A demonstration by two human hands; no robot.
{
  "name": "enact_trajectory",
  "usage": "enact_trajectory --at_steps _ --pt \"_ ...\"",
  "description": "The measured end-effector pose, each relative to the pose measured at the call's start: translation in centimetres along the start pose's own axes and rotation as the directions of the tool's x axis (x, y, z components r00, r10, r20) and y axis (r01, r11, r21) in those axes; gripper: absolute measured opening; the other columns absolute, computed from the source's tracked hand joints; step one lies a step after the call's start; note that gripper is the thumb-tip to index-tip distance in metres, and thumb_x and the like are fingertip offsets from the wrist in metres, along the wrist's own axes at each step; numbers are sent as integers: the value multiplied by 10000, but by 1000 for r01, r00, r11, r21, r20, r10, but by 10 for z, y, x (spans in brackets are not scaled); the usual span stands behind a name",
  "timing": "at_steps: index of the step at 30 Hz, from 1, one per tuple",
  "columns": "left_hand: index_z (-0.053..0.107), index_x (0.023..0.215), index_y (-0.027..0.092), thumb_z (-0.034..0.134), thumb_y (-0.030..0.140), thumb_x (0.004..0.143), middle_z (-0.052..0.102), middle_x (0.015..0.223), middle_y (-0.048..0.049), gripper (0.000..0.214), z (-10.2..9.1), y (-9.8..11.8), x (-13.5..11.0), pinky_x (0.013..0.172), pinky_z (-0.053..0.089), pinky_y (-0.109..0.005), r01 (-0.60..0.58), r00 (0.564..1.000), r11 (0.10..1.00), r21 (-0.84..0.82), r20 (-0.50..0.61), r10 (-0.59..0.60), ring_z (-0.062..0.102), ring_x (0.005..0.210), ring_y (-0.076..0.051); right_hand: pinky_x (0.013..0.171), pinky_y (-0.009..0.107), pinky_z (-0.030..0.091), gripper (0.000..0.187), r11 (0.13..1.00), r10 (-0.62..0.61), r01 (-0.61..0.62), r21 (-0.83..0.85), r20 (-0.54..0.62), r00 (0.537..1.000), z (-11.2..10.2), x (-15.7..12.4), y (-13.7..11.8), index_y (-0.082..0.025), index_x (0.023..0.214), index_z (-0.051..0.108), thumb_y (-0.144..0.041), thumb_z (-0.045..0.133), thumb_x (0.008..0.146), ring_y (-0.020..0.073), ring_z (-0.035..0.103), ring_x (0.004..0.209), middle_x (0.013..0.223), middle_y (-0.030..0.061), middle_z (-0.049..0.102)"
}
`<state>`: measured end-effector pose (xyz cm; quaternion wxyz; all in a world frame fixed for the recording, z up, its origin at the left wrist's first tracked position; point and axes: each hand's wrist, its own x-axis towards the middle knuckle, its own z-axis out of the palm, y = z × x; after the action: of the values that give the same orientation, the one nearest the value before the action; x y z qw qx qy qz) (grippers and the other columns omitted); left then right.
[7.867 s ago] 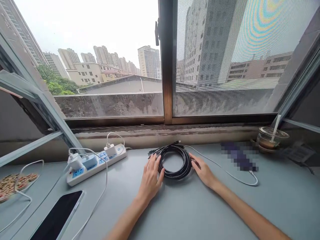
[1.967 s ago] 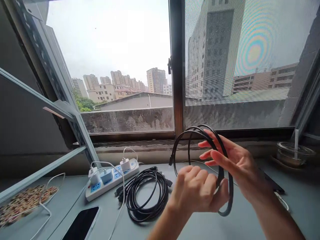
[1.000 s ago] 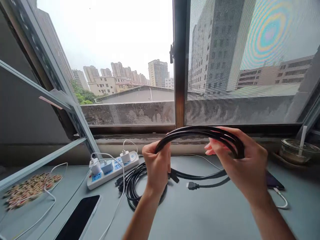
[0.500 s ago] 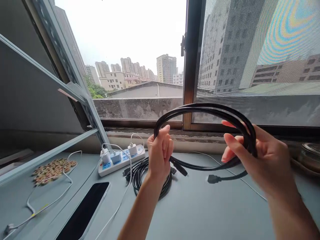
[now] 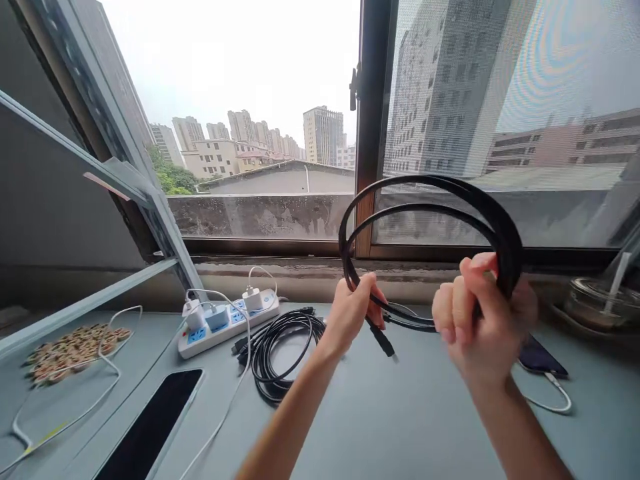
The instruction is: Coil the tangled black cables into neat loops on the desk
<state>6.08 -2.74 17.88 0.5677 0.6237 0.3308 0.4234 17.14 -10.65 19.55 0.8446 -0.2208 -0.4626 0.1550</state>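
A black cable [image 5: 430, 181], looped into a loose coil, is held up above the table between both hands. My left hand [image 5: 353, 310] pinches the coil's left side, and one cable plug [image 5: 383, 339] hangs just below its fingers. On the right side my right hand [image 5: 477, 313] is closed around the bundled strands, its outer edge slightly blurred. The cable's other end is hidden from view. Behind my left forearm a second coil of black cable [image 5: 260, 367] lies on the table.
A white power strip [image 5: 230, 323] with white plugs stands by the wall. A dark-screened phone [image 5: 153, 427] lies front left, near a wooden trivet [image 5: 75, 353] and white cords. At right are another phone [image 5: 543, 357] and a lidded glass container [image 5: 593, 300]. Metal frame bars [image 5: 170, 227] rise at left.
The right hand has closed around the coil and turned. The coil's loops have spread apart and risen. The plug that dangled by the right hand is out of sight. The view has shifted right.
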Motion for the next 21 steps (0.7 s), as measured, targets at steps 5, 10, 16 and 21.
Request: enact_trajectory --at_steps 5,10,16,21 --pt "428 408 190 442 376 804 390 348 41 438 -20 14 4 301 244 -209 -213 888 972 102 -395 236 364 254 -78 573 263 534 192 798 -38 80 -597 82 996 -11 19 16 -229 968 642 -255 650 778 116 624 520 614 -53 637" --pt "395 336 197 479 363 796 382 336 25 496 -38 28 -3 367 294 -223 -258 700 804 536 -470 538 365 321 -80 364 210 470 373 862 266 -198 -467 84 960 -9 23 10 -235 1154 575 -340 628 801 87 503 331 469 -115 490" --pt "453 348 177 538 396 799 371 358 27 509 -25 24 -3 428 291 -214 -234 838 782 578 -288 463 365 380 -81 199 134 223 449 903 415 -388 -183 140 899 -16 23 -18 -242 1217 595 -316 668 780 35 215 186 308 -156 301" --pt "511 322 173 533 650 741 364 299 10 635 -4 -3 -7 319 248 -237 107 989 843 527 31 -145 328 250 -96 195 157 152 458 933 274 -254 -256 46 961 -18 15 -35 -281 1242 608 -271 658 786 43 182 189 278 -135 299"
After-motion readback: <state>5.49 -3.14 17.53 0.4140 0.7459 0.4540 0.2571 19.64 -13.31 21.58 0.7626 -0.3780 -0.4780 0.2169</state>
